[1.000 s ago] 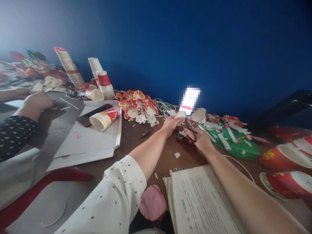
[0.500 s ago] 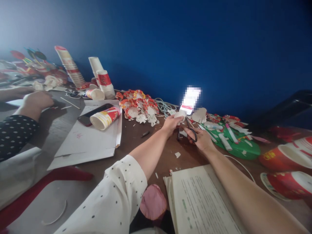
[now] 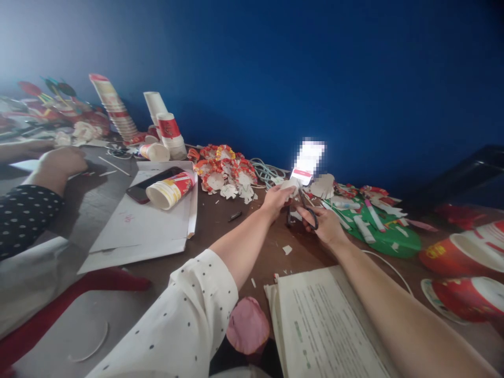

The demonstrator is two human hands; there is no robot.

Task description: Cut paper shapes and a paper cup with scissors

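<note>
My left hand (image 3: 277, 199) pinches a small piece of white paper (image 3: 290, 185) over the brown table. My right hand (image 3: 325, 224) grips a pair of scissors with dark handles (image 3: 313, 219), and the blades point up toward the paper. Whether the blades touch the paper is hard to make out. Behind my hands a phone with a lit, blurred screen (image 3: 309, 160) leans near the blue wall. White paper scraps (image 3: 287, 250) lie on the table below my hands. A heap of red and white cut paper cup pieces (image 3: 226, 170) sits to the left.
At left, a phone (image 3: 155, 184) and a paper cup (image 3: 170, 191) rest on a white folder (image 3: 145, 231). Stacked cups (image 3: 114, 110) stand behind. A green sheet (image 3: 397, 242) with scraps, red cups (image 3: 468, 294) and printed papers (image 3: 318, 320) lie right. A co-worker's hand (image 3: 63, 163) rests far left.
Hardly anything differs. The white paper in my left hand has shifted slightly, and the scissors stay in nearly the same place.
</note>
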